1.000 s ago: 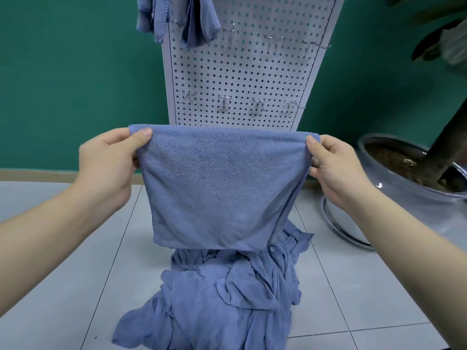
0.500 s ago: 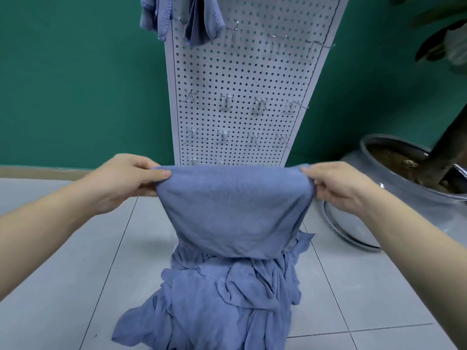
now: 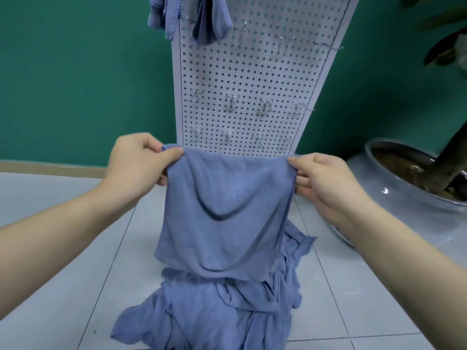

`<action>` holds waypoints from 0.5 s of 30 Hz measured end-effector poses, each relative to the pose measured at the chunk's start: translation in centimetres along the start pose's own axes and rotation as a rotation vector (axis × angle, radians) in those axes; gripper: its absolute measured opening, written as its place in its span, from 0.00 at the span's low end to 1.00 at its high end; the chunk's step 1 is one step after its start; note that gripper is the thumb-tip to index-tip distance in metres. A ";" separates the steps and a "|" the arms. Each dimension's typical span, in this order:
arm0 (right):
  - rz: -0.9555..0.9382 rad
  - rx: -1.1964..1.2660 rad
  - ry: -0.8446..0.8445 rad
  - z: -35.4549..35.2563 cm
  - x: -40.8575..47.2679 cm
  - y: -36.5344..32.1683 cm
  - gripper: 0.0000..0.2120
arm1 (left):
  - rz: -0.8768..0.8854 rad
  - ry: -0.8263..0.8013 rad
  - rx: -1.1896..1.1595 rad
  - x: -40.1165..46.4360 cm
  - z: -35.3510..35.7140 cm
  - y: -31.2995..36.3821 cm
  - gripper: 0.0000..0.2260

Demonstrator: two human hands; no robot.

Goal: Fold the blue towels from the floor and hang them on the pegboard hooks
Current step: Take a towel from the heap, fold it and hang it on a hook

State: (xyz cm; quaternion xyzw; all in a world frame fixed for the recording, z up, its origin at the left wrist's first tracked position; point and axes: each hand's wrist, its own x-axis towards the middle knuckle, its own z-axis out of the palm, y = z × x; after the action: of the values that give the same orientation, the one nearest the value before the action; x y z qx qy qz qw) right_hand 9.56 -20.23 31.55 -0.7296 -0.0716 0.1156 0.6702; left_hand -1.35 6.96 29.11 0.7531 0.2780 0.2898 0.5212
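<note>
My left hand [image 3: 136, 162] and right hand [image 3: 326, 183] each pinch a top corner of the folded towel [image 3: 225, 210] — it sags between them, above the pile [image 3: 214, 311].

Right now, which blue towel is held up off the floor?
The towel that the left hand and right hand pinch by its top corners; the others lie heaped or already hang.
</note>
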 end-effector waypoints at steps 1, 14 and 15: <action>-0.021 0.019 0.008 0.7 -0.8 -0.4 0.06 | 0.027 0.005 -0.018 -0.4 0.2 0.7 0.14; -0.048 0.028 -0.068 7.0 -5.4 2.8 0.06 | 0.133 -0.262 -0.075 -6.7 3.9 1.8 0.05; -0.045 0.036 -0.070 7.1 -5.5 2.9 0.05 | 0.122 -0.268 -0.090 -6.8 3.9 1.6 0.04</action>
State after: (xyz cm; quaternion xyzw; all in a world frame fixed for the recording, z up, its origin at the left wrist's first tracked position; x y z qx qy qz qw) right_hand 2.27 -15.08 28.53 -0.7110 -0.1094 0.1274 0.6829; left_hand -2.92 -0.89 28.46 0.7763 0.1461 0.2302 0.5683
